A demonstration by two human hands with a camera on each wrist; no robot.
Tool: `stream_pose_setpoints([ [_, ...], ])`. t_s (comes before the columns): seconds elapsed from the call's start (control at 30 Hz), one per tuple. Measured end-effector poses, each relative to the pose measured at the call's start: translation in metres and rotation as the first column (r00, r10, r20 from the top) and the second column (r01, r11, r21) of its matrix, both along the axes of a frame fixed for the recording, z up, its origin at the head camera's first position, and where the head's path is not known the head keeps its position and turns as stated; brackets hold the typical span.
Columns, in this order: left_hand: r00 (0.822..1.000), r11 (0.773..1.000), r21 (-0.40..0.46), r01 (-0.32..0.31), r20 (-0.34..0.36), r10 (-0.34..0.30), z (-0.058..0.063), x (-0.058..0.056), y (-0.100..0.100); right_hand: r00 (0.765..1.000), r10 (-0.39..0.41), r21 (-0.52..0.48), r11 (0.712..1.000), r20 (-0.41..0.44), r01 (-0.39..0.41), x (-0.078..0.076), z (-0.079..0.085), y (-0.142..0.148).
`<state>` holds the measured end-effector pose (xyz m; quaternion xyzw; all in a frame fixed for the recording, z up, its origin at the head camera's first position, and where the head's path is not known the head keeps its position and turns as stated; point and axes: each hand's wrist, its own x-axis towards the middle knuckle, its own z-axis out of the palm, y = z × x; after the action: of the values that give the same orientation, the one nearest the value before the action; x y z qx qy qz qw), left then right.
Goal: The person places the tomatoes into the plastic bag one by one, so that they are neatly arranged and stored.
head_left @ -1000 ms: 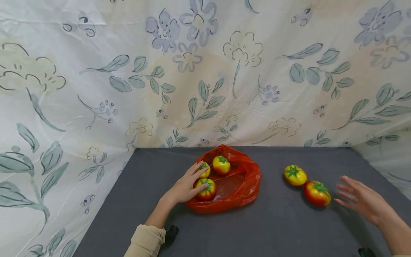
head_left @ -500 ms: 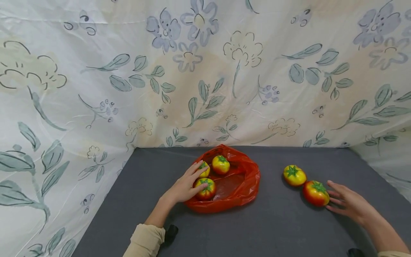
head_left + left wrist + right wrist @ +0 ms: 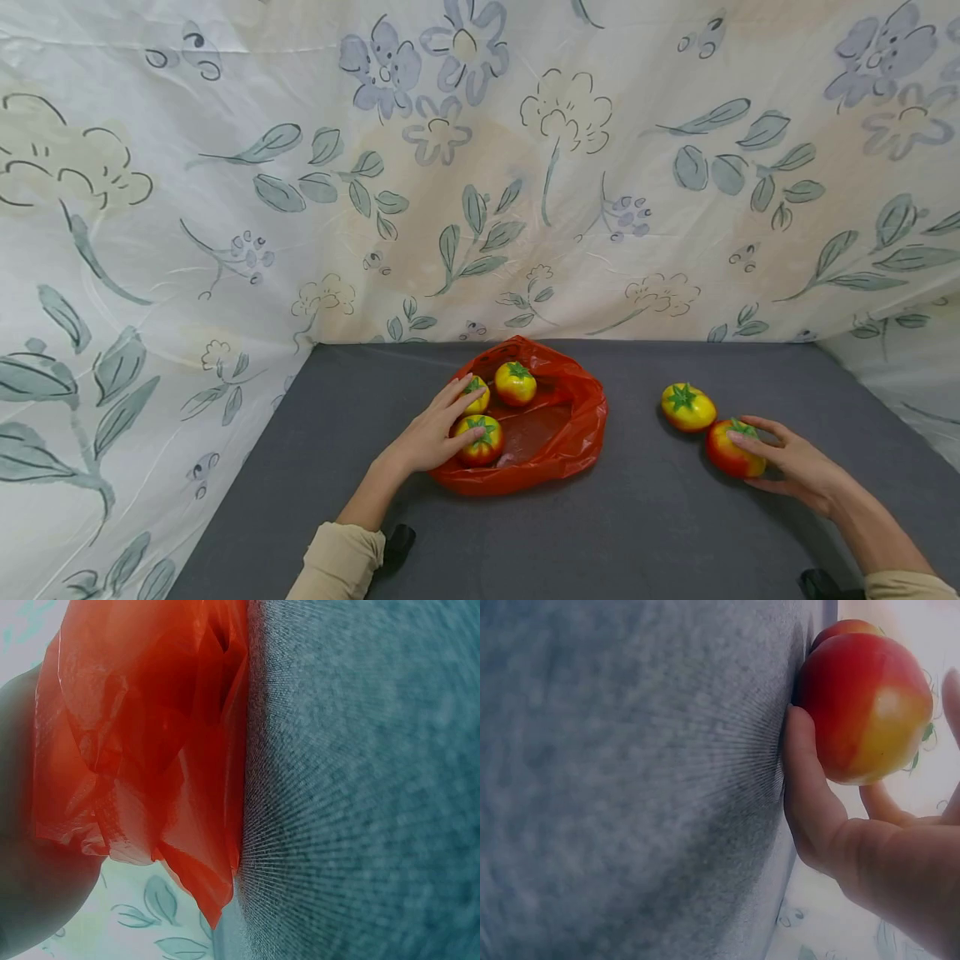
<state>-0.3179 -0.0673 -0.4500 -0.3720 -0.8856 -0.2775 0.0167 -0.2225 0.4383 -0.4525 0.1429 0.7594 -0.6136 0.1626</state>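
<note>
In the head view my left hand [image 3: 429, 433] lies across the left rim of a red plastic bag [image 3: 555, 475], its spread fingers over two red-and-yellow tomatoes. The nearer tomato [image 3: 480, 450] sits under the thumb, and the farther one [image 3: 476, 404] is partly hidden by the fingers. Another tomato [image 3: 516, 384] lies at the back inside the bag. On the right, my right hand [image 3: 798, 471] has its fingers and thumb around a redder tomato [image 3: 727, 454], which rests on the table. The right wrist view shows the thumb [image 3: 810, 780] low beside this tomato [image 3: 862, 705].
A yellower tomato [image 3: 687, 407] stands just left of the one at my right hand. Grey cloth [image 3: 645, 533] covers the table. Flower-patterned fabric [image 3: 480, 208] hangs behind and at both sides. A black device sits at each wrist.
My right hand has moved left from beside the redder tomato until its fingers reach around it. The left hand, the bag and the tomatoes look unmoved.
</note>
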Motion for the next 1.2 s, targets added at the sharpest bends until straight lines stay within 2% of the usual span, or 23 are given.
stream_pose_setpoints([
  [0.17,1.0,1.0,-0.001,-0.004,0.001,0.004,-0.001,0.0,-0.001,1.0,0.012,0.01,1.0,-0.005,-0.012,0.001,0.0,-0.002],
  [0.47,1.0,1.0,0.001,-0.007,0.007,0.007,-0.003,0.001,-0.002,0.996,-0.063,-0.032,0.997,0.06,0.065,-0.002,-0.004,0.004],
  [0.73,1.0,1.0,0.003,0.009,0.006,-0.009,-0.004,0.001,-0.002,0.994,-0.087,-0.09,0.992,0.064,0.092,0.001,-0.007,0.012],
  [0.87,1.0,1.0,0.002,0.013,0.006,-0.013,-0.004,0.001,-0.002,0.994,-0.091,-0.117,0.988,0.06,0.097,0.004,-0.002,0.02],
  [1.0,1.0,1.0,0.005,0.017,-0.007,-0.017,-0.004,-0.001,-0.002,0.996,-0.091,-0.124,0.988,0.021,0.093,0.005,0.01,0.028],
  [1.2,1.0,1.0,0.006,0.017,-0.014,-0.017,-0.002,-0.003,-0.002,0.997,-0.068,-0.067,0.996,-0.048,0.065,0.001,0.023,0.032],
])
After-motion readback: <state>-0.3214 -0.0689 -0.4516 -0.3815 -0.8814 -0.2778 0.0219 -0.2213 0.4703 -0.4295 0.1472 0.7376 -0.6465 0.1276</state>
